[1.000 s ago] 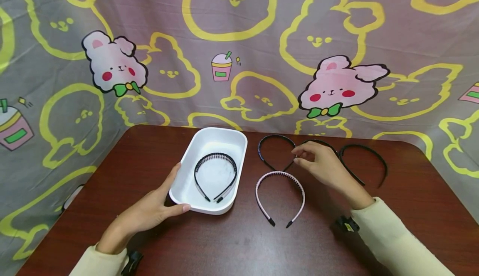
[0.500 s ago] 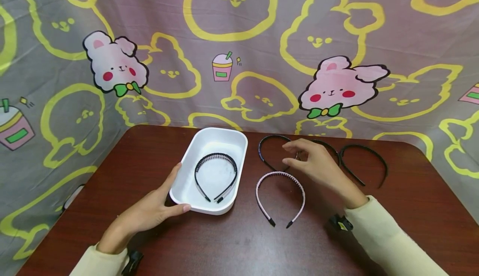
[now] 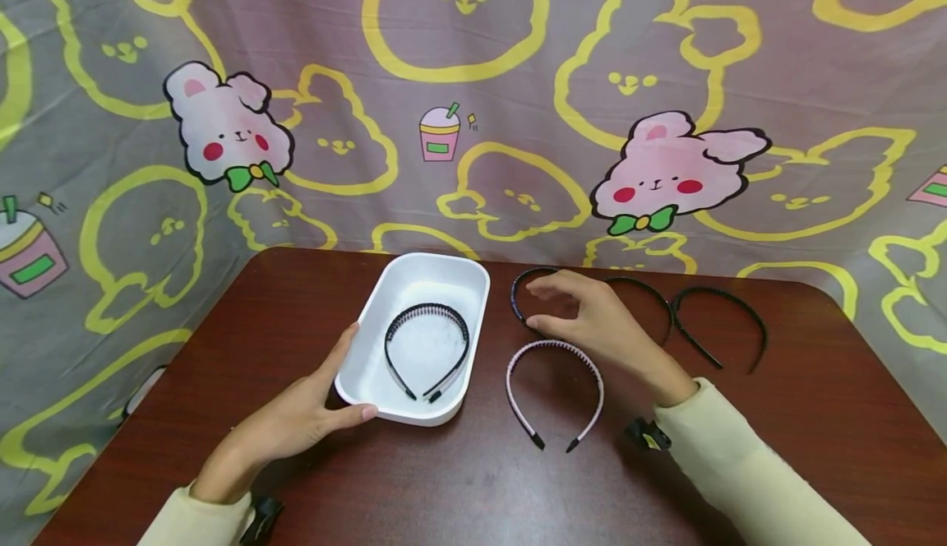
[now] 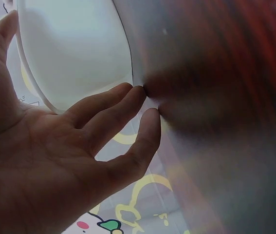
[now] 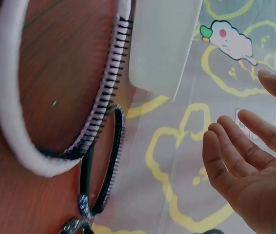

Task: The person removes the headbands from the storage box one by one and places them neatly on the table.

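My left hand (image 3: 292,418) lies along the left side of the white tray (image 3: 353,357), thumb at its near corner and fingers spread on its side. In the left wrist view the left hand (image 4: 74,131) has its fingers extended against the tray (image 4: 74,48). A black toothed headband (image 3: 427,307) lies inside the tray. My right hand (image 3: 602,320) hovers over a dark headband with a blue part (image 3: 515,298), thumb and fingers apart. In the right wrist view the right hand (image 5: 254,165) holds nothing. A pale pink toothed headband (image 3: 508,381) lies just nearer.
To the right of my right hand lie a black headband (image 3: 661,295) and another black headband (image 3: 762,324), close together. The brown table (image 3: 473,497) backs onto a patterned curtain (image 3: 496,110). Black wrist mounts are on both sleeves (image 3: 747,447).
My right hand has moved left, from beside the black headband to over the dark one with the blue part. The left hand, the tray and the headbands stay in place.
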`<state>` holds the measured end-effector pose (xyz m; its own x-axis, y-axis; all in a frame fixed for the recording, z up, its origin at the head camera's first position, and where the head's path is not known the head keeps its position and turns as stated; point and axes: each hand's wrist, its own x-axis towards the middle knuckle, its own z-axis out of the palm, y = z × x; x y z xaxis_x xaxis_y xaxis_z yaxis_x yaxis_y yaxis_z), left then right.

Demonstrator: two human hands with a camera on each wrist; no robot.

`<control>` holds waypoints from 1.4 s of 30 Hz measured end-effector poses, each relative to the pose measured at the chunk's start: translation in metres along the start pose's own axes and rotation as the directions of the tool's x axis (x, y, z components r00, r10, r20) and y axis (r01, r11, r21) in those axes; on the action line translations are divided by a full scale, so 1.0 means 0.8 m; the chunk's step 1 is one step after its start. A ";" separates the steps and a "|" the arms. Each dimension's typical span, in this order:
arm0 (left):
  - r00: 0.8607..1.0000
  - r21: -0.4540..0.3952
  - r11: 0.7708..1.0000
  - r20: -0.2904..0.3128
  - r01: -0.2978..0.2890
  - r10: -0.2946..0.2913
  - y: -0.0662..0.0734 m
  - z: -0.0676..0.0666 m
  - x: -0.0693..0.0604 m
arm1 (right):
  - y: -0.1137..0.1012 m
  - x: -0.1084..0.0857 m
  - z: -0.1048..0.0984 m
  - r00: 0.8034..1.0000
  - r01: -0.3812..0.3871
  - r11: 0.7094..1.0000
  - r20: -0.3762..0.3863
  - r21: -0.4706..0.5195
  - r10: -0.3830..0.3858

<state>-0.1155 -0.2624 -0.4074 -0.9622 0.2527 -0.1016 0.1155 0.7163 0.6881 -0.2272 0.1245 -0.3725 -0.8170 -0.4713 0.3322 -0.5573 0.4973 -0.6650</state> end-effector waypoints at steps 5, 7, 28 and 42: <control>1.000 -0.001 1.000 -0.007 -0.002 0.002 0.000 0.001 0.000 | -0.007 0.010 0.009 0.999 0.052 0.998 0.005 0.023 -0.052; 1.000 -0.004 1.000 -0.010 -0.005 0.005 0.001 0.000 0.000 | -0.010 0.014 0.013 0.998 0.064 0.998 0.010 0.028 -0.065; 1.000 0.003 1.000 -0.013 -0.002 0.002 0.002 0.000 -0.001 | -0.024 0.038 0.037 0.997 0.049 0.996 0.050 0.073 -0.052; 1.000 -0.012 1.000 -0.006 -0.007 0.007 -0.002 0.001 0.001 | -0.026 0.057 0.061 0.995 0.074 0.992 0.055 0.103 -0.080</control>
<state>-0.1159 -0.2628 -0.4093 -0.9630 0.2532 -0.0925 0.1188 0.7068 0.6974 -0.2452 0.0571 -0.3760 -0.7605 -0.5487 0.3473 -0.5981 0.3835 -0.7037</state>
